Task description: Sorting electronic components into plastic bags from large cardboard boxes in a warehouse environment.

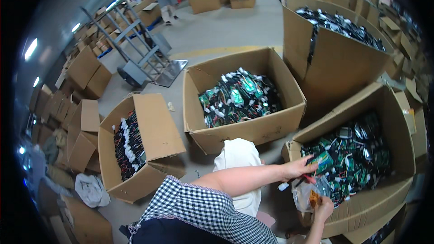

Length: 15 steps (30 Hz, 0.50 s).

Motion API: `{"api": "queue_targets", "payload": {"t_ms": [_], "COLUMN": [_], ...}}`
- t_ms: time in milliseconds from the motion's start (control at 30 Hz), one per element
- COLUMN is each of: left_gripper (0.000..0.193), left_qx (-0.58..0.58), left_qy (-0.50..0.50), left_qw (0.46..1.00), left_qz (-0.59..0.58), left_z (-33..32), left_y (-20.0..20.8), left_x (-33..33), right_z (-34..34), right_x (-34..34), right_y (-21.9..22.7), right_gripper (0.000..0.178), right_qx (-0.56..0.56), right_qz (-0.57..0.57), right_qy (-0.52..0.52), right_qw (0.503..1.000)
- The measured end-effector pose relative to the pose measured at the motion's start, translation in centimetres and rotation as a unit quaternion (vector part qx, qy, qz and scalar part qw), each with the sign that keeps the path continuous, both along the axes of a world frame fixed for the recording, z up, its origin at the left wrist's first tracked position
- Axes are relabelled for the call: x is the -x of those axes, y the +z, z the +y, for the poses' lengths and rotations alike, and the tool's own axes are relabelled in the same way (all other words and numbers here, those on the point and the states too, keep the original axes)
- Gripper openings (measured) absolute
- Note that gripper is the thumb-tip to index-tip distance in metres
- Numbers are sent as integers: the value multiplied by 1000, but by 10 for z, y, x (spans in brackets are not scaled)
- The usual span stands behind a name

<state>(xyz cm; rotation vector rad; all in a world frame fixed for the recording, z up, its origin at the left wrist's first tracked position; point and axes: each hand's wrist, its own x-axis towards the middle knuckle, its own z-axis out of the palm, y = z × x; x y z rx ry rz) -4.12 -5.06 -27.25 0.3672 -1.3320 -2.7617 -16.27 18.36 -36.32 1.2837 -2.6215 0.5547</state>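
My left hand (297,168) reaches across to the right-hand carton, its fingers closed on a green circuit board (323,162). Just below those fingers is something red (309,179), too small to make out, and a white connector (283,186) hangs nearby. My right hand (323,208) is closed around an orange-brown object (313,198) whose kind I cannot tell. Beside it, at the carton's near corner, lies a clear plastic bag (302,195). Inside the open cardboard carton (366,196), green boards with wires and white plugs (348,162) are heaped.
Ahead stands an open carton (244,139) of wired circuit boards; a carton (158,129) of black-and-red cables is to its left. A tall carton (334,58) of black parts stands far right. Further back are a hand truck (140,49) and a person (165,2). White cloth (239,156) lies before me.
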Motion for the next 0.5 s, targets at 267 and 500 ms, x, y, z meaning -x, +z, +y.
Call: {"api": "queue_targets", "payload": {"t_ms": [267,500], "left_gripper": [41,27], "left_qx": [-5,30], "left_qy": [-130,-170], "left_qw": [988,984], "left_qz": [-79,-49], "left_z": [28,75], "left_y": [33,36], "left_x": [-32,-32], "right_z": [-35,-1], "right_x": [-39,-58], "right_y": [87,78], "right_gripper": [10,13], "right_qx": [218,389], "right_qz": [-378,-311], "right_qy": [-53,-27], "right_qw": [898,867]}}
